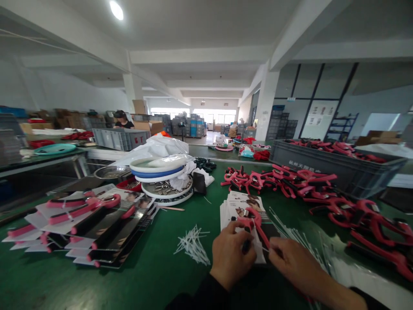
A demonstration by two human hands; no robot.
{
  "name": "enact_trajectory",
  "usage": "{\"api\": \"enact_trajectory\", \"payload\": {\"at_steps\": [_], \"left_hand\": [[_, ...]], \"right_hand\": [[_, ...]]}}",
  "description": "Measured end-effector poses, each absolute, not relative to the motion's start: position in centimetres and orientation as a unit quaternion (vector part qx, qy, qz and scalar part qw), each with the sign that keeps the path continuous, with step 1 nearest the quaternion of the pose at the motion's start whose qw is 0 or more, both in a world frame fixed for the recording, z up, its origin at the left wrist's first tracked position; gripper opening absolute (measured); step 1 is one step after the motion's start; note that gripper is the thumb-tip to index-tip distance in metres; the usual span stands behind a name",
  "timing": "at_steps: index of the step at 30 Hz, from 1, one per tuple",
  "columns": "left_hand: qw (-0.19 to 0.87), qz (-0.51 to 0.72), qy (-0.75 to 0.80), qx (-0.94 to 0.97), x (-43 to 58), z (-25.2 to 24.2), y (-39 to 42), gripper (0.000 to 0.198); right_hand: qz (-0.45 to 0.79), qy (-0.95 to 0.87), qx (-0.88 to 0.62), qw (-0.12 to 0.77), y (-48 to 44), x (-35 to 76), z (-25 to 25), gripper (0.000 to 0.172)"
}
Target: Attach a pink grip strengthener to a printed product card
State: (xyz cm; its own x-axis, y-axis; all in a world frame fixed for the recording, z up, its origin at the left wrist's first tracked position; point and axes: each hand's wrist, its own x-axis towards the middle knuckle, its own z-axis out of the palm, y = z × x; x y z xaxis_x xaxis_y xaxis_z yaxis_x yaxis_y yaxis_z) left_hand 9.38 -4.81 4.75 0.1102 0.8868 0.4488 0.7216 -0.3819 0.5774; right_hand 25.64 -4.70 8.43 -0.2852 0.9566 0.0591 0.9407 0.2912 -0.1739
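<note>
Pink clippers (254, 217) with black grips lie on a printed white-and-black card (247, 200), on top of a small stack of such cards. My left hand (232, 254) is closed around the near handle of the clippers, with a dark grip end showing between the fingers. At the card's right edge my right hand (295, 260) pinches a thin white cable tie, most of it hidden by the fingers. Long white cable ties (295, 232) lie beyond the right hand. To the left of my hands is a heap of short white strips (192, 244).
Clippers on cards (93, 224) are piled at the left. Loose pink clippers (290, 183) spread across the right, before a full grey crate (325, 168). Stacked round trays (167, 187) hold small metal parts. A person (123, 120) is behind another crate.
</note>
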Motion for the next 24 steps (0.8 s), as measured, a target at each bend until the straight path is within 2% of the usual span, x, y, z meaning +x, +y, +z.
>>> {"api": "enact_trajectory", "payload": {"at_steps": [6, 13, 18, 24], "left_hand": [[0.166, 0.401, 0.526, 0.731, 8.7, 5.0, -4.6, 0.019], [0.156, 0.402, 0.564, 0.705, 9.9, 4.9, -4.8, 0.016], [0.171, 0.406, 0.570, 0.693, 10.3, 4.8, -4.6, 0.028], [0.158, 0.409, 0.575, 0.691, 10.4, 4.6, -4.0, 0.033]], "right_hand": [[0.104, -0.791, -0.597, 0.083, -4.0, 26.0, 8.9, 0.017], [0.093, -0.805, -0.579, 0.090, -4.2, 25.9, 9.2, 0.018], [0.047, -0.801, -0.591, 0.078, -4.4, 25.6, 8.6, 0.016], [0.030, -0.807, -0.577, 0.121, -4.3, 25.7, 8.6, 0.020]]}}
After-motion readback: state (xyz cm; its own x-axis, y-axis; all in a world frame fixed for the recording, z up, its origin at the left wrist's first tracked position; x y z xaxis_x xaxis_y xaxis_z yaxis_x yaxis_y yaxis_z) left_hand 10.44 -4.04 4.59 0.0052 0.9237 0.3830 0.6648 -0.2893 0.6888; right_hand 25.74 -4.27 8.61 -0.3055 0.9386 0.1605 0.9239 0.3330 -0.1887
